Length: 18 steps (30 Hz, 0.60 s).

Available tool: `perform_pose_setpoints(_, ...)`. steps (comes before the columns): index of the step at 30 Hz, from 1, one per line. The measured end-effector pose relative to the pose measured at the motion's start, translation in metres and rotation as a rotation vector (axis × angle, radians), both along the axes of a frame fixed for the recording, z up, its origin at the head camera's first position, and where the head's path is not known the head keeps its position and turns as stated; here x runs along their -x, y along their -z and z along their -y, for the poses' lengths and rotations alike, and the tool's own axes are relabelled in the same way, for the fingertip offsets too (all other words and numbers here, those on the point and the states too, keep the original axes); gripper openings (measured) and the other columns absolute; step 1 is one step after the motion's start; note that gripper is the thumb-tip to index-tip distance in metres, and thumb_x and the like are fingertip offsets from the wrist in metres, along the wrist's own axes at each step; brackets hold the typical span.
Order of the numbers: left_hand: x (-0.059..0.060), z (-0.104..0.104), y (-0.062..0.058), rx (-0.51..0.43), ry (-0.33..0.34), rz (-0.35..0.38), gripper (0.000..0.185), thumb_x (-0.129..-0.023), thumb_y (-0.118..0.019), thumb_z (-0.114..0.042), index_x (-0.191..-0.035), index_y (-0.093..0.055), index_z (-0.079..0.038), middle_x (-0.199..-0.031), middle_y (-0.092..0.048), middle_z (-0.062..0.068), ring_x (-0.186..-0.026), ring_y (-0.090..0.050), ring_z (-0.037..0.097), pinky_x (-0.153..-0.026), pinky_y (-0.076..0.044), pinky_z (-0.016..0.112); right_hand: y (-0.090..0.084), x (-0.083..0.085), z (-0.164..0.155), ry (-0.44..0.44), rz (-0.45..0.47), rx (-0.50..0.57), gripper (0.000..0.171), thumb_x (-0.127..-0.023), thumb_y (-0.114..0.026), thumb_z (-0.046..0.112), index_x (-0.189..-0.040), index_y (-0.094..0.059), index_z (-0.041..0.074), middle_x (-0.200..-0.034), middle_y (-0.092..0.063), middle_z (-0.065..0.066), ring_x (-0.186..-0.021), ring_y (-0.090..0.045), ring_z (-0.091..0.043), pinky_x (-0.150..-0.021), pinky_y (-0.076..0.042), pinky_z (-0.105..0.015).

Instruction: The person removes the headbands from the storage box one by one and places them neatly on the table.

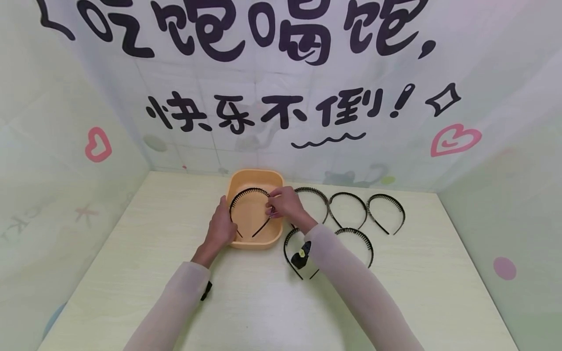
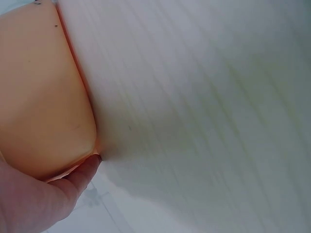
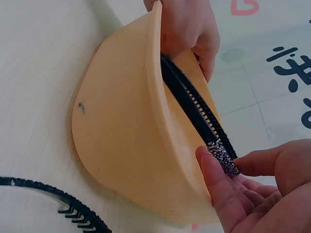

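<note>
The right sleeve (image 1: 351, 273) covers part of two headbands (image 1: 333, 243) on the table; the left wrist view blurs, the basin (image 2: 39, 97) cut off at its edge

A pale wood-grain table (image 1: 272, 302) sits in a corner; the back wall (image 1: 281, 112) bears a light backdrop with large black characters and pink hearts (image 1: 454, 139); soft, even light.

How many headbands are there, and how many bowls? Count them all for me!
Black headbands on the table: 5, three in a back row, two in front.
Black headband over the bowl, pinched by the right hand and held by the left hand: 1.
Orange bowl: 1.
Total: 7 things.
</note>
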<state>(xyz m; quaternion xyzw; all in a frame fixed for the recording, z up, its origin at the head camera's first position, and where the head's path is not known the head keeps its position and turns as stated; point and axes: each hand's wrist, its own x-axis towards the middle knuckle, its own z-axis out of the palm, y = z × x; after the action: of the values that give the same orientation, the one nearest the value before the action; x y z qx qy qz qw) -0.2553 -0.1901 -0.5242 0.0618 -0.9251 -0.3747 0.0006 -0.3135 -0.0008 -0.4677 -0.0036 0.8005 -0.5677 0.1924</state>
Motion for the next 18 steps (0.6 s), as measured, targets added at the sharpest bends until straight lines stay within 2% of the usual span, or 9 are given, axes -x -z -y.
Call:
perform_pose_setpoints(4,0.000,0.000,0.000,-0.002,-0.009,0.005,0.085,-0.083,-0.049,0.012,-0.156,-0.005,0.005,-0.147,-0.036,0.034,-0.128,-0.047,0.044,-0.101,-0.044,0.056,0.000,0.001,-0.010,-0.001,-0.002,0.021,0.030,-0.096,-0.055,0.004,-0.124,-0.061,-0.007,-0.100,-0.073,-0.022,-0.069,-0.073,-0.019,-0.059,-0.059,-0.028)
perform_pose_setpoints(9,-0.001,0.000,-0.002,-0.012,-0.020,0.016,0.088,-0.082,-0.050,0.010,-0.156,-0.003,0.006,-0.150,-0.033,0.034,-0.128,-0.046,0.045,-0.101,-0.044,0.056,0.003,0.004,-0.026,-0.016,0.067,0.113,0.035,-0.099,-0.054,0.008,-0.131,-0.057,-0.007,-0.110,-0.071,-0.026,-0.067,-0.069,-0.014,-0.056,-0.056,-0.024)
perform_pose_setpoints(13,-0.001,0.000,-0.003,-0.009,-0.022,0.019,0.088,-0.081,-0.050,0.011,-0.156,-0.003,0.006,-0.147,-0.035,0.035,-0.126,-0.048,0.045,-0.100,-0.045,0.057,0.005,0.003,-0.038,-0.010,0.123,0.153,0.036,-0.099,-0.056,0.012,-0.132,-0.057,-0.004,-0.111,-0.072,-0.020,-0.072,-0.071,-0.013,-0.061,-0.057,-0.025)
perform_pose_setpoints(18,-0.001,-0.001,-0.003,-0.011,-0.022,0.026,0.089,-0.081,-0.049,0.012,-0.156,-0.003,0.005,-0.146,-0.036,0.034,-0.120,-0.052,0.044,-0.098,-0.047,0.055,0.010,0.001,-0.053,-0.029,0.134,0.187,0.038,-0.099,-0.057,0.014,-0.133,-0.057,-0.003,-0.114,-0.071,-0.020,-0.074,-0.071,-0.011,-0.065,-0.058,-0.026)
